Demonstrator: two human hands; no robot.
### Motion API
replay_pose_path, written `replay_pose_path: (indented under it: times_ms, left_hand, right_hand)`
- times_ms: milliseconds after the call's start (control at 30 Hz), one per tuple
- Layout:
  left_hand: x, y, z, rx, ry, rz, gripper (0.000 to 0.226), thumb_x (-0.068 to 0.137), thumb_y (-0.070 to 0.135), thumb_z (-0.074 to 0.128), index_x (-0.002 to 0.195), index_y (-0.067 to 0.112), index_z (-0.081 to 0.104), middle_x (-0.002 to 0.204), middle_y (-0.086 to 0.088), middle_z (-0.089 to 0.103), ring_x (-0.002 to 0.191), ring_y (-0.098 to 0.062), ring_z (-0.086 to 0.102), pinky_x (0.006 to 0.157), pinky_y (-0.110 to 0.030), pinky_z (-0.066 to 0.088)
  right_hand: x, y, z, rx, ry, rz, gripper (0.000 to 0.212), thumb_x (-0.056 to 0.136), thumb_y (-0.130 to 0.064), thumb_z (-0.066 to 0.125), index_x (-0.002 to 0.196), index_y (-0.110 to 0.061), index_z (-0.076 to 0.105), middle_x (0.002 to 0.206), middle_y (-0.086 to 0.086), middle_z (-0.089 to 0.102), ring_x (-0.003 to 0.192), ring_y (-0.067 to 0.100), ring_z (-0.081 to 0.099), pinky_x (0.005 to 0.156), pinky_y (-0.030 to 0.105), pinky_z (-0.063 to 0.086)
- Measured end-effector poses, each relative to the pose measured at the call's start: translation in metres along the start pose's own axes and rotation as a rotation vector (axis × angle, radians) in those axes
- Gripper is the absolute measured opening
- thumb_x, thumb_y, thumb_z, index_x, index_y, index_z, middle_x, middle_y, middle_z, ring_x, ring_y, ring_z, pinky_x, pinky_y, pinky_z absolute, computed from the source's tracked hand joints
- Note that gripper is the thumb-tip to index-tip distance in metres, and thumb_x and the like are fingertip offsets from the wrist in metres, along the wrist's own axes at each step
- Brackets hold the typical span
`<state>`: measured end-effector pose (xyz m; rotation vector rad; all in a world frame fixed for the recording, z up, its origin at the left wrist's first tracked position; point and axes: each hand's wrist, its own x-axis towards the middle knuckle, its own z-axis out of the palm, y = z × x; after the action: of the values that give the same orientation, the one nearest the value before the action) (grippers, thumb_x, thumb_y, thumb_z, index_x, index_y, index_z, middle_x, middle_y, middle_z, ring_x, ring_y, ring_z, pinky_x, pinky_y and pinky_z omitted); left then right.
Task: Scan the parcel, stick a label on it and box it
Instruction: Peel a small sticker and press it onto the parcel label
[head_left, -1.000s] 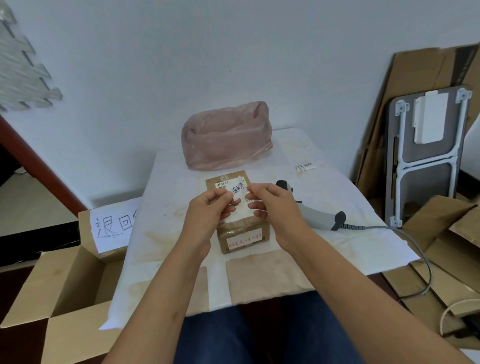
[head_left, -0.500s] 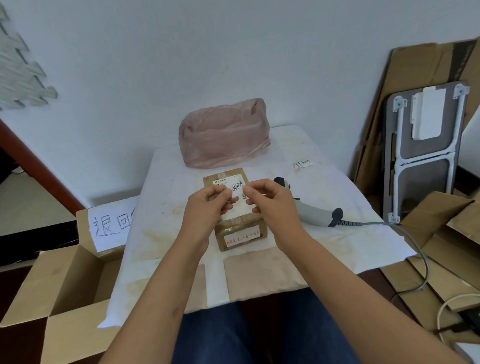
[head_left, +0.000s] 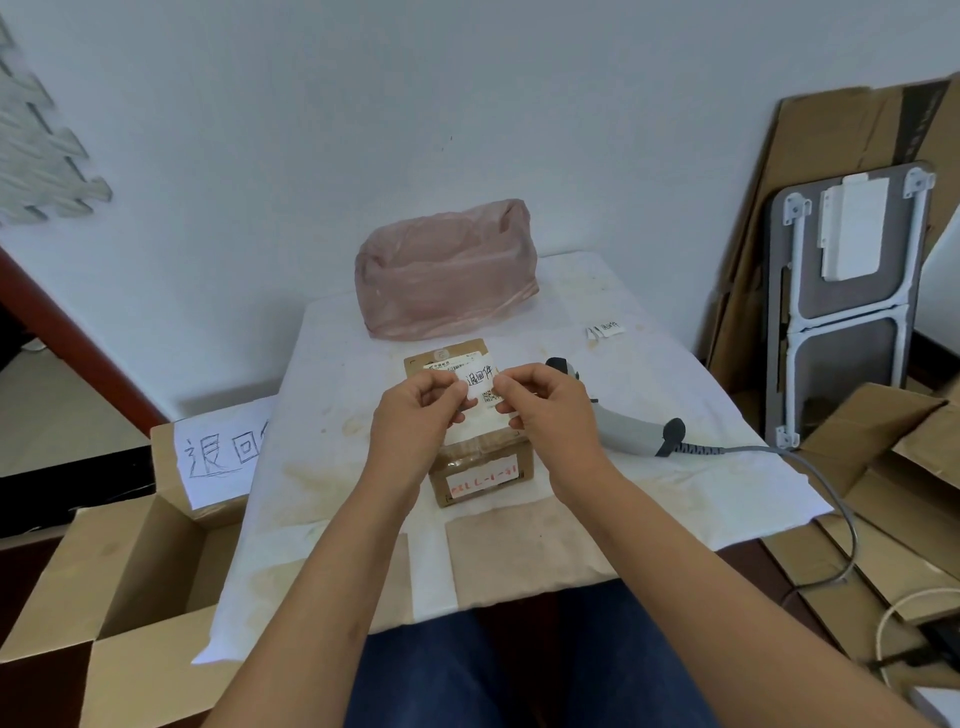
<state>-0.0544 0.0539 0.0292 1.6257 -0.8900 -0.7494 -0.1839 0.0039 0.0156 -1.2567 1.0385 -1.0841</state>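
Parcel (head_left: 480, 457): small brown carton, upright on the white-covered table (head_left: 649, 467), directly in front of the person. A printed shipping slip shows on its top, a handwritten strip on its near face.
Label (head_left: 479, 381): small white slip with hand-drawn characters, held just above the parcel's top between both hands. Whether it touches the carton cannot be told.
Left hand (head_left: 415, 421): fingers curled in, thumb and forefinger pinched on the label's left edge.
Right hand (head_left: 545, 410): likewise nearly closed, fingertips pinching the label's right edge.
Change over the last second: very little. Both hands stay at the same spot over the parcel, fingertips working at the slip; the parcel has not shifted on the table.
Reading: likely peeling the backing or squaring the label before pressing down. Sticking step in progress, not finished.
Scanner (head_left: 618, 415): grey handheld unit lying on the table just right of the parcel, cable trailing off the edge. Probably the scan is done.
Open box (head_left: 119, 561): cardboard, on the floor at the left, flaps open, paper sign on its back wall. Boxing not yet done.
Pink bag (head_left: 447, 270): behind the parcel, against the wall.
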Motion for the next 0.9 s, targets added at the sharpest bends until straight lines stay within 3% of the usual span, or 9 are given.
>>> replay_pose_path:
  times_ms: [67,133,233,367,500,900]
  left_hand:
    - [-0.001,0.001,0.002,0.122,0.079,0.087,0.017,0.092,0.024,0.068,0.108,0.03,0.067,0.091,0.01,0.07,0.076,0.002,0.066,0.075,-0.03,0.054]
    - [-0.003,0.003,0.002,0.22,0.158,0.206,0.017,0.09,0.024,0.069,0.105,0.032,0.064,0.096,0.009,0.064,0.081,-0.001,0.061,0.07,-0.02,0.05]
    - [-0.01,0.008,0.006,0.235,0.086,0.264,0.008,0.09,0.026,0.071,0.091,0.033,0.069,0.094,0.012,0.067,0.077,0.003,0.06,0.065,-0.008,0.044]
    - [-0.013,0.006,0.012,0.205,0.031,0.223,0.008,0.089,0.03,0.072,0.084,0.036,0.071,0.09,0.014,0.07,0.069,0.005,0.056,0.065,-0.01,0.043]
    - [-0.012,0.002,0.013,0.102,0.008,0.148,0.004,0.088,0.032,0.073,0.091,0.035,0.075,0.082,0.016,0.067,0.065,0.003,0.053,0.068,-0.022,0.046]
    - [-0.014,0.004,0.015,0.064,0.012,0.102,0.004,0.09,0.031,0.072,0.088,0.033,0.075,0.083,0.015,0.072,0.074,-0.003,0.061,0.074,-0.023,0.05]
  right_hand:
    - [0.001,0.001,0.0,0.006,0.022,0.011,0.006,0.089,-0.019,0.068,0.085,-0.017,0.071,0.074,-0.005,0.068,0.066,0.004,0.063,0.063,0.022,0.049]
    - [0.001,0.002,0.0,0.002,0.046,0.016,0.007,0.089,-0.02,0.068,0.086,-0.015,0.072,0.073,-0.006,0.068,0.064,0.003,0.063,0.066,0.024,0.05]
    - [0.002,0.002,-0.001,-0.03,0.051,0.008,0.008,0.088,-0.022,0.069,0.087,-0.015,0.072,0.074,-0.006,0.069,0.067,0.005,0.064,0.071,0.03,0.053]
    - [0.0,0.001,0.0,-0.111,0.038,-0.03,0.008,0.087,-0.025,0.068,0.088,-0.018,0.073,0.083,-0.005,0.073,0.073,0.007,0.067,0.075,0.034,0.055]
    - [-0.002,0.001,-0.001,-0.132,0.044,-0.044,0.009,0.085,-0.027,0.07,0.087,-0.019,0.073,0.084,-0.004,0.074,0.074,0.009,0.068,0.077,0.036,0.056]
    - [-0.006,-0.002,-0.002,-0.171,0.041,-0.071,0.004,0.087,-0.026,0.069,0.084,-0.026,0.071,0.083,-0.005,0.074,0.082,0.014,0.07,0.082,0.037,0.058]
